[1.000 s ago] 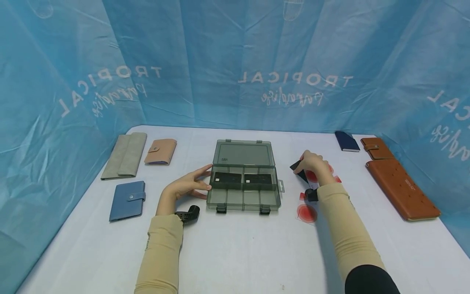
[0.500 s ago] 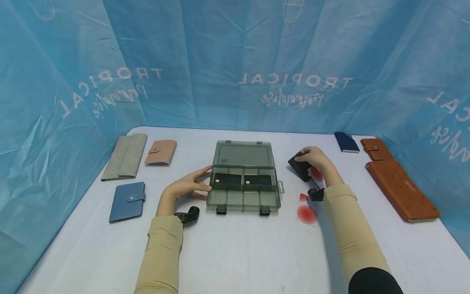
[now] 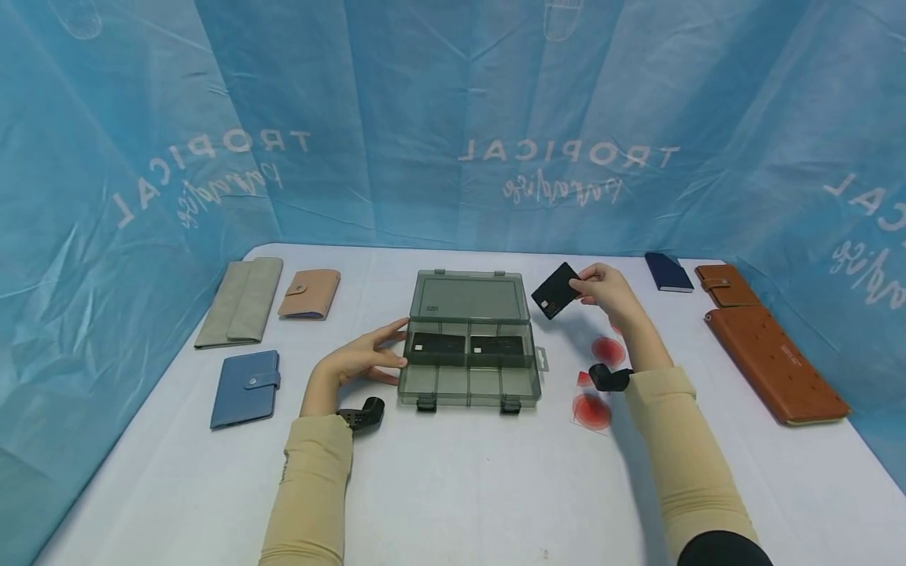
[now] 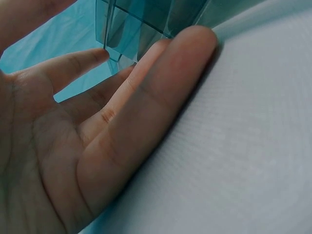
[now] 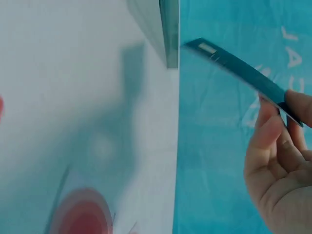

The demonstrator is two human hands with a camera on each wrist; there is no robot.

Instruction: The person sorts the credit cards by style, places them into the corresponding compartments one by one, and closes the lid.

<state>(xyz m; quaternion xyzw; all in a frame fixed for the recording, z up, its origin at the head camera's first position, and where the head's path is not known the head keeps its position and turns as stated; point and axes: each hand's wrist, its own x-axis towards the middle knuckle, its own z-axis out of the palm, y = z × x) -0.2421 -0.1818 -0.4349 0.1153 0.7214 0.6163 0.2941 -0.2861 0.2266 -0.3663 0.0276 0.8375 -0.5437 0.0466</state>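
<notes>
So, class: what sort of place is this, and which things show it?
Probably a staged recording booth, not a home: blue printed sheets wall in a white table, and wallets lie in neat groups either side of a plastic box.

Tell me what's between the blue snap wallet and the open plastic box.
The left hand, resting against the plastic box; the blue wallet lies beyond. Head view.

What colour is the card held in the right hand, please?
The card in the right hand is black, seen best in the head view.
</notes>
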